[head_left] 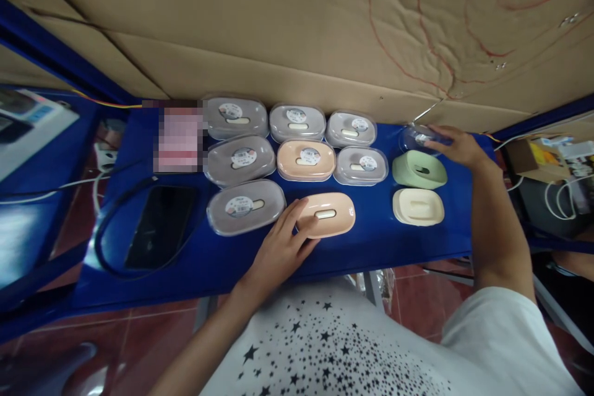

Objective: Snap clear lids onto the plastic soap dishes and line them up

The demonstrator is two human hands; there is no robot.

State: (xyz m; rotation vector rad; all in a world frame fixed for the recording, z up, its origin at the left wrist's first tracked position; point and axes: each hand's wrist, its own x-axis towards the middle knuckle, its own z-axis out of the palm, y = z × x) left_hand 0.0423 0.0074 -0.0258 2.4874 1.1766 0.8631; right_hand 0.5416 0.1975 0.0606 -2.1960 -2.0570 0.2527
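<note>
My left hand (288, 236) grips the left end of a peach oval box (341, 213) with a white slot in its top, standing at the front middle of the blue table. No clear cover shows over this box. At the back right, my right hand (457, 145) has its fingers closed on the edge of a clear plastic cover (415, 138) bearing a round label. In front of that cover stand a green oval box (413, 176) with a dark slot and a cream oval piece (417, 213) with a raised rim.
Grey oval boxes (245, 207) and one peach box (290, 170), covered and labelled, stand in rows left of centre. A dark phone-like slab (160, 229) and black cable (99, 232) lie on the blue table (371, 253). Cardboard (278, 25) walls the back.
</note>
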